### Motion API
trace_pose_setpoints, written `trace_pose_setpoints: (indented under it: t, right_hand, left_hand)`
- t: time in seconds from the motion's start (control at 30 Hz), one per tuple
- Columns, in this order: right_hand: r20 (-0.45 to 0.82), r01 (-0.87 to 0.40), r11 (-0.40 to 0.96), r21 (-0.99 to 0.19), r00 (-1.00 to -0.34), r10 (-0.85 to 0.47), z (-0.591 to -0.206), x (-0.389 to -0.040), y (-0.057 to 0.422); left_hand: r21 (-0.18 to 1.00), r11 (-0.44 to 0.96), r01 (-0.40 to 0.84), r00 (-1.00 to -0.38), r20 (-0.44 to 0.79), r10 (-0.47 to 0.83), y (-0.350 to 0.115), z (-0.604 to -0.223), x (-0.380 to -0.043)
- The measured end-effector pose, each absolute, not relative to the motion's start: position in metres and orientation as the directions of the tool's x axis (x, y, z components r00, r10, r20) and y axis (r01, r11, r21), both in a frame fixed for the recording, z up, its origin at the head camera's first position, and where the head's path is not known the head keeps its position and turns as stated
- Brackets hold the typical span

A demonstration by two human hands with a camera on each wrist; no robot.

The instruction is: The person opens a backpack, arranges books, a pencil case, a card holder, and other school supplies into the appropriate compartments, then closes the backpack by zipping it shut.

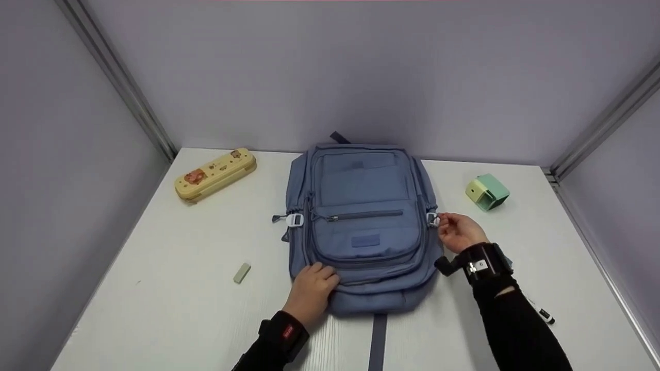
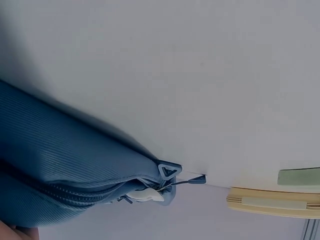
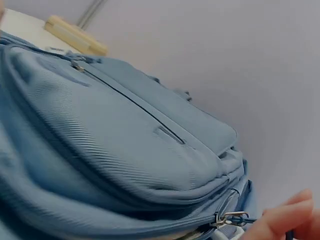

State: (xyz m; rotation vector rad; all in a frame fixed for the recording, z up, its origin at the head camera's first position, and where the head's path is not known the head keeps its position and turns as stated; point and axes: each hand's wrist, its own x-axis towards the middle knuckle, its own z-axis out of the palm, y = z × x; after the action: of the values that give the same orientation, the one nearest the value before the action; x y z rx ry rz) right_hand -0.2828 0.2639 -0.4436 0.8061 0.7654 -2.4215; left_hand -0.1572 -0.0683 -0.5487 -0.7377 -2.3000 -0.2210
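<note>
A blue backpack point(image 1: 366, 180) lies on its back on the white table, front pockets facing up. My left hand point(image 1: 312, 289) grips its lower left edge, fingers curled over the fabric. At the bag's right side, beside a white buckle point(image 1: 432, 220), my right hand point(image 1: 460, 233) pinches the cord of a zipper pull point(image 3: 235, 218). A narrow gap in the zipper shows near that slider in the right wrist view. Only a bit of the left fingers point(image 2: 20, 233) appears in the left wrist view, next to a zipper point(image 2: 70, 194); their tips are hidden.
A yellow pencil case point(image 1: 216, 175) lies at the back left, with a pale green eraser point(image 1: 242, 273) nearer. At right stands a green and yellow pencil sharpener point(image 1: 487, 192). A marker point(image 1: 544, 314) is partly under the right forearm. A dark strap point(image 1: 378, 340) trails toward the front.
</note>
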Motion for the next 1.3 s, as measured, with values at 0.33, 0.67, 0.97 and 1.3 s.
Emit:
trace_pose_setpoints:
  t: [0.33, 0.67, 0.97, 1.3]
  right_hand:
    - [-0.62, 0.486, -0.798, -0.357, -0.762, -0.187, -0.443, -0.316, 0.263]
    - [-0.547, 0.525, -0.685, -0.505, -0.809, -0.216, -0.439, -0.316, 0.266]
    - [-0.501, 0.522, -0.325, -0.789, -0.852, -0.152, -0.441, -0.286, 0.267]
    - [-0.484, 0.483, -0.262, -0.835, -0.873, -0.067, -0.447, -0.245, 0.262]
  left_hand:
    - [-0.013, 0.817, 0.576, -0.616, 0.651, 0.444, -0.06, -0.551, -0.155]
    - [-0.035, 0.823, 0.567, -0.624, 0.633, 0.458, -0.061, -0.551, -0.156]
    - [-0.028, 0.835, 0.55, -0.624, 0.65, 0.433, -0.067, -0.553, -0.153]
    - [-0.004, 0.838, 0.545, -0.65, 0.63, 0.425, -0.07, -0.553, -0.15]
